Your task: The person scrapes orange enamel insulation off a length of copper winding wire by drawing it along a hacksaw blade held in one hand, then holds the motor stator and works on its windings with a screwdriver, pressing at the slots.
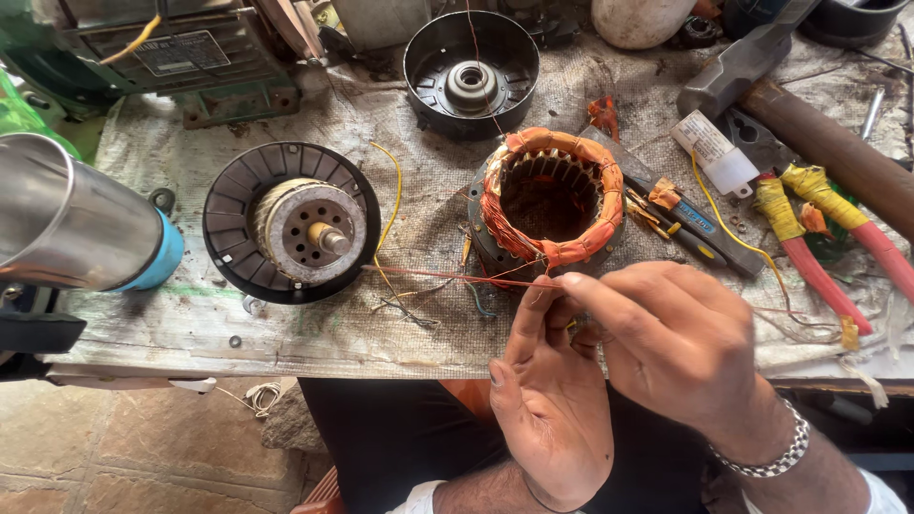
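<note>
Your left hand (550,409) and right hand (671,343) met at the near edge of the bench, and both were closed in a fingertip pinch on the thin reddish copper wire (447,277), which ran leftward from your fingers across the grey woven cloth covering the bench (314,333). The wire lay just in front of the round stator with copper windings bound in orange tape (549,198). A good hold here called for light, even tension, so that the strand stayed straight and its enamel unscratched. The open room lay to your left front, between the stator and the black finned cover carrying the pale rotor and shaft (290,224). To your right, the red-handled pliers with yellow tape (819,247) and the blue-handled tools (695,228) crowded the cloth; loose strands there could have snagged.
</note>
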Available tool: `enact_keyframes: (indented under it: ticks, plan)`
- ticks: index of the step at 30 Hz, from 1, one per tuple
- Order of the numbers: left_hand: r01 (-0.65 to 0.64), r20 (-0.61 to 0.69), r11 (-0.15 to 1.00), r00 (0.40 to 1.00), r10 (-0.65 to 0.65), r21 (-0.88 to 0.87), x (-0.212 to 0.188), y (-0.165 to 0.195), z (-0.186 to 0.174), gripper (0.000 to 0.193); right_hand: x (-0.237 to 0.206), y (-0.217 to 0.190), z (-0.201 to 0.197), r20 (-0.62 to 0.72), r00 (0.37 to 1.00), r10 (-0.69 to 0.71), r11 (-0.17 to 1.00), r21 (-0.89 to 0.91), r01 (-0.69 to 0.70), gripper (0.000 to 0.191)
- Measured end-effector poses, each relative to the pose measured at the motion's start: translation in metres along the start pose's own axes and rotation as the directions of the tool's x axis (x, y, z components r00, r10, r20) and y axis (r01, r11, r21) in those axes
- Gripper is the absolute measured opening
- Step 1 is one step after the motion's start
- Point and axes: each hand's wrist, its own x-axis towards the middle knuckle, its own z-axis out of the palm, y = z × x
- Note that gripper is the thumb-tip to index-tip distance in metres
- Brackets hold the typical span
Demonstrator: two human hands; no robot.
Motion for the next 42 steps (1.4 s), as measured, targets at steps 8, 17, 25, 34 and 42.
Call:
enact_keyframes:
  ticks: [8,17,25,34,42]
  plan:
    - [0.038,0.064,0.996,0.997,-0.043,0.079,0.002,0.007,0.002,0.078,0.012,-0.007,0.005,0.061,0.998,-0.012,1.0,-0.025,0.014,0.04]
    - [0.023,0.047,0.999,0.999,-0.024,0.034,-0.001,0.003,-0.003,0.079,0.014,-0.007,0.005,0.031,0.998,-0.054,0.998,-0.037,0.056,0.039]
    - [-0.06,-0.021,0.998,0.998,0.06,-0.033,-0.003,-0.009,-0.009,0.073,0.008,-0.004,0.008,0.041,0.999,-0.015,0.999,0.038,0.013,0.038]
    - [-0.039,-0.145,0.997,0.989,0.029,-0.069,-0.006,-0.014,-0.017,0.069,0.002,0.002,0.008,0.039,0.996,-0.085,0.995,0.062,0.082,0.042]
    - [-0.079,-0.15,0.991,0.987,0.062,-0.11,-0.005,-0.013,-0.017,0.062,0.0,0.004,0.01,-0.056,0.983,-0.173,0.972,0.152,0.18,0.04]
